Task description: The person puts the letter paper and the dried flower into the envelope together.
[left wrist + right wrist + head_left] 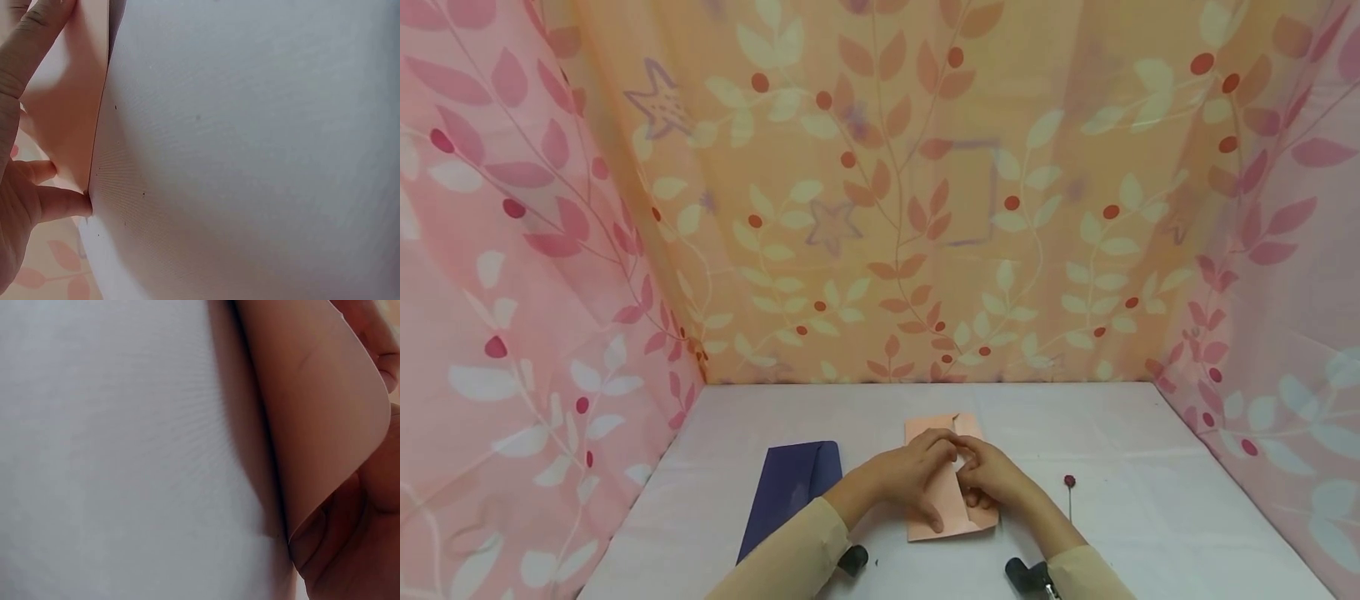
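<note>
A peach-coloured paper envelope (pixel 925 428) lies on the white table in the head view, its long flap toward the right. My left hand (pixel 913 475) rests over it, thumb spread across the near part and fingers toward the far part. In the left wrist view, fingertips (pixel 65 203) touch the paper's edge. My right hand (pixel 996 475) holds the raised flap (pixel 328 406) on the right side, fingers curled behind it in the right wrist view. Something white shows between the hands, too small to identify.
A dark blue envelope (pixel 786 492) lies to the left, partly behind the left sleeve. On the right is a thin stem with a dark red head (pixel 1070 481). Flowered curtains (pixel 880 275) enclose the table (pixel 737 417) at the back and both sides.
</note>
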The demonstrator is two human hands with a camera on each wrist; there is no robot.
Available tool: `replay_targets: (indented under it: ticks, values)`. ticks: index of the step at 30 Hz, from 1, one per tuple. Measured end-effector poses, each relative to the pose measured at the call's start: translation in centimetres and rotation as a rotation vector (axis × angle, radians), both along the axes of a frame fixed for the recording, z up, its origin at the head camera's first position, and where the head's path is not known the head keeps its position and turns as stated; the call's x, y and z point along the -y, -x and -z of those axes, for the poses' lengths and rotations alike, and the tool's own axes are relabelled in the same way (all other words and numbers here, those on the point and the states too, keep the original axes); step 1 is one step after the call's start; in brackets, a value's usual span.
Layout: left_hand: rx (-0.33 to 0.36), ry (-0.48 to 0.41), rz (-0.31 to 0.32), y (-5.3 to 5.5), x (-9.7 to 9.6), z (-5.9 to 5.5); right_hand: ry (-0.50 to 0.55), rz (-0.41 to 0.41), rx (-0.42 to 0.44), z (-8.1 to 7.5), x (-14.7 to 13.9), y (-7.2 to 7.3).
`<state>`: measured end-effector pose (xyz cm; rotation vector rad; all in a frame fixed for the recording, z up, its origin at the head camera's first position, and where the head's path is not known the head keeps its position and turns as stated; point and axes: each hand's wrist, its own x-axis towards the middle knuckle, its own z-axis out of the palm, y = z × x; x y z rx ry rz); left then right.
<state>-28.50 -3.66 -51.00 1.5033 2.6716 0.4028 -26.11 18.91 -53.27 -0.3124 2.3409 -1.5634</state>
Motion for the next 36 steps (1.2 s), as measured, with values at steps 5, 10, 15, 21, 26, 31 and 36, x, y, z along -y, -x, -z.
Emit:
replay_targets:
  ticks: [5,10,15,21,26,31,36]
  values:
    - [0.007,-0.01,0.005,0.1,0.1,0.1,0.016,0.009,-0.025,0.0,0.2,-0.1]
    - [-0.011,-0.005,-0.002,0.0,0.1,-0.1,-0.011,0.031,-0.078,-0.2,0.3,-0.5]
    - [-0.02,-0.003,-0.006,0.0,0.1,-0.2,-0.107,0.102,-0.146,-0.6,0.3,-1.2]
    - [-0.015,-0.007,-0.004,-0.1,0.1,0.0,-0.265,0.208,-0.232,-1.1,0.0,-2.5]
    - [-0.021,0.012,-0.022,-0.3,-0.1,-0.1,-0.302,0.25,-0.266,-2.0,-0.9,-3.8]
    - [-0.03,0.011,-0.019,-0.2,-0.2,0.0,-0.337,0.273,-0.301,-2.7,-2.1,-4.7]
    - [-0.009,0.017,-0.02,-0.2,-0.2,-0.1,-0.356,0.286,-0.325,-3.1,-3.5,-5.5]
